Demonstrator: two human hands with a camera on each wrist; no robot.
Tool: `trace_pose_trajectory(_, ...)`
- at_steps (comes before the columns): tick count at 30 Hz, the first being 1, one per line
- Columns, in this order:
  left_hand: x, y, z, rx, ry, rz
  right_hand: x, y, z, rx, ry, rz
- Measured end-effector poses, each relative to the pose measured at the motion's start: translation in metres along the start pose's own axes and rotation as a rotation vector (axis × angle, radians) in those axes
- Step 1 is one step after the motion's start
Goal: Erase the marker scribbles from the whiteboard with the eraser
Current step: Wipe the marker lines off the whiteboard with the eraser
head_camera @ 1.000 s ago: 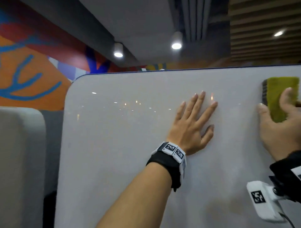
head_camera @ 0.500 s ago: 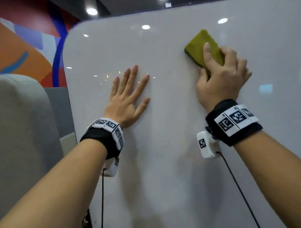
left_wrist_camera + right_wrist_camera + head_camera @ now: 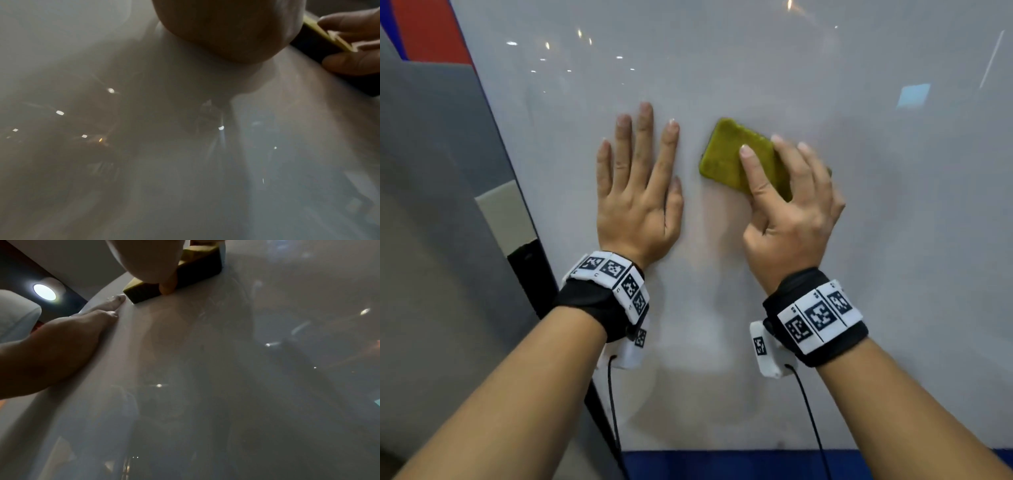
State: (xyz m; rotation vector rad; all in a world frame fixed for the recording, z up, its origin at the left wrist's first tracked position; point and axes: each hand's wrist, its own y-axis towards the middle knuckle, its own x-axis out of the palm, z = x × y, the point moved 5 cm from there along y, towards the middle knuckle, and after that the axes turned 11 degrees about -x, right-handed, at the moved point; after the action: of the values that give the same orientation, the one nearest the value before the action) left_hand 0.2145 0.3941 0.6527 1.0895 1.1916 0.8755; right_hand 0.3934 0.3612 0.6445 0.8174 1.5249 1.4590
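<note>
The whiteboard [image 3: 756,308] fills the head view; no marker scribbles show on it, only faint smears and light reflections. My right hand [image 3: 787,202] grips the yellow-green eraser [image 3: 729,157], fingers curled over its back, and holds its dark felt side against the board. The eraser [image 3: 185,272] sits at the top of the right wrist view, flat on the board. My left hand [image 3: 637,192] lies flat on the board just left of the eraser, fingers straight and spread. In the left wrist view the eraser [image 3: 320,39] shows at the upper right under my right fingers.
A grey padded panel [image 3: 441,240] stands to the left of the board's edge. A blue strip [image 3: 722,464] runs along the board's bottom edge. Black cables [image 3: 810,418] hang from both wrist cameras.
My right hand has swept the eraser from the upper right down and left, to just beside my left hand. The view has tilted downward; the left hand stays flat on the board.
</note>
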Motion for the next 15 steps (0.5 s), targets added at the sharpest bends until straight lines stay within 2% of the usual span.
trace_pose_trajectory(5,0.013,-0.076,-0.018,0.024,0.008,-0.053,0.008,-0.057,-0.024,0.017,0.04,-0.01)
trace_pose_trajectory(10,0.018,-0.109,-0.024,0.002,-0.033,-0.122,0.018,-0.116,-0.049,0.07,0.129,-0.102)
trace_pose_trajectory(13,0.02,-0.132,-0.02,-0.107,-0.075,-0.17,0.013,-0.138,-0.047,0.068,0.179,-0.166)
trace_pose_trajectory(15,0.022,-0.139,-0.002,-0.253,-0.143,-0.197,0.006,-0.145,-0.031,0.098,0.192,-0.181)
